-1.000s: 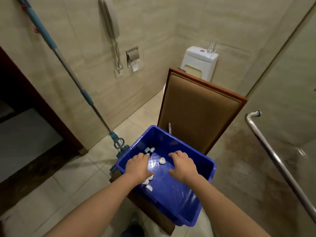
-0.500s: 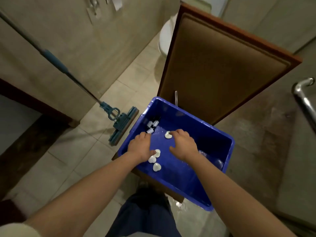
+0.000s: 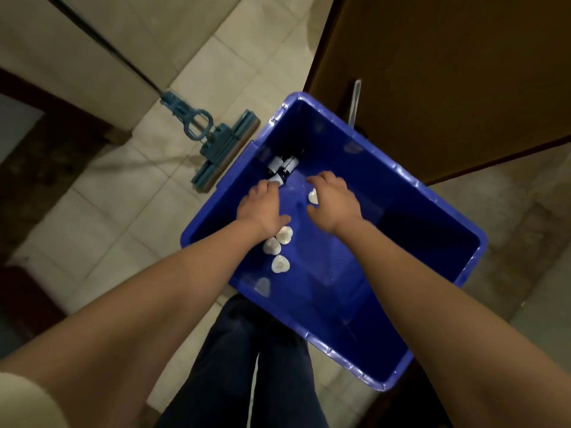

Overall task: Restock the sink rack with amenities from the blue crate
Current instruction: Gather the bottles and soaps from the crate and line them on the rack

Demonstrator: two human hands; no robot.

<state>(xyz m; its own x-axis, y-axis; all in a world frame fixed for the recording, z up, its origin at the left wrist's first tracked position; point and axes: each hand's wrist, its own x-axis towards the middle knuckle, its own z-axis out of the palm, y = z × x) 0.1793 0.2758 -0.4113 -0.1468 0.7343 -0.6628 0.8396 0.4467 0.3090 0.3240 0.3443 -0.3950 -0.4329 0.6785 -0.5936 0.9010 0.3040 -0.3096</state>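
So both your hands are down inside the blue crate (image 3: 411,242) right now. Your left hand (image 3: 262,208) is palm-down with the fingers curled forward. Its fingertips land right on the near end of the little black-and-white bottles (image 3: 282,168), which are bunched just past your knuckles toward the crate's far corner. Whether you've actually got hold of one, I can't tell, since the fingertips cover it. Your right hand (image 3: 335,199) is arched with the fingers loosely spread, and one white heart-shaped piece (image 3: 313,197) sits in the gap between its thumb and forefinger. Can't tell if that's a pinch or if the hand is just over it. Three more white hearts (image 3: 279,263) lie on the crate floor in a loose line right behind your left wrist, the closest one tucked against the base of the thumb. Off to the left of your left hand, outside the crate, a blue mop (image 3: 216,146) rests on the tiled floor (image 3: 108,227).
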